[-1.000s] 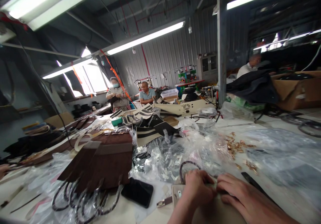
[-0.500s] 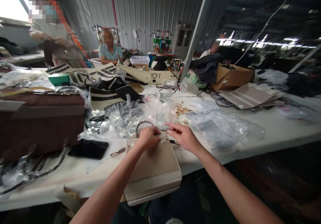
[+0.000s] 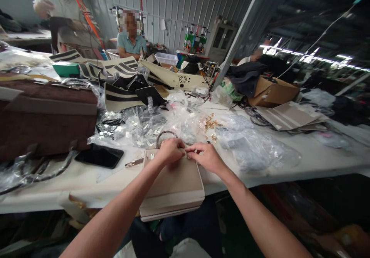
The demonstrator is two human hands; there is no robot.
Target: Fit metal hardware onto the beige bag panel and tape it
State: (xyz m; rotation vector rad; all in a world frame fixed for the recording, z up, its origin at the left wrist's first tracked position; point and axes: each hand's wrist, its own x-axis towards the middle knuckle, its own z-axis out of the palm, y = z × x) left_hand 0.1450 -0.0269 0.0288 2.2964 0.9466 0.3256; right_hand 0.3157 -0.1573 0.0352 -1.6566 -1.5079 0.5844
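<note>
- At the near edge of the white table (image 3: 289, 165), dead ahead at 12 o'clock, you are working on a beige bag (image 3: 173, 184). It is lying flat, with its bottom hanging over the edge toward you.
- Your left hand (image 3: 170, 150) is curling into a fist over the bag's top edge, gripping it just below the dark handle loop (image 3: 164, 135).
- Your right hand (image 3: 206, 158) is pinching the same top edge at 3 o'clock of the left hand, fingertips almost meeting the left knuckles. Anything between them is too small to make out.
- A strap with a metal clasp (image 3: 133, 162) is sticking out of the bag at 9 o'clock.
- A black phone (image 3: 100, 156) is lying flat farther out at 9 o'clock.
- Clear plastic bags (image 3: 254, 146) are spreading from 12 to 2 o'clock, with gold fittings (image 3: 211, 123) lying scattered at 1 o'clock.
- Brown bags (image 3: 46, 115) are sitting stacked at 10 o'clock.
- A person in a teal shirt (image 3: 130, 44) is sitting across the table at 11 o'clock.
</note>
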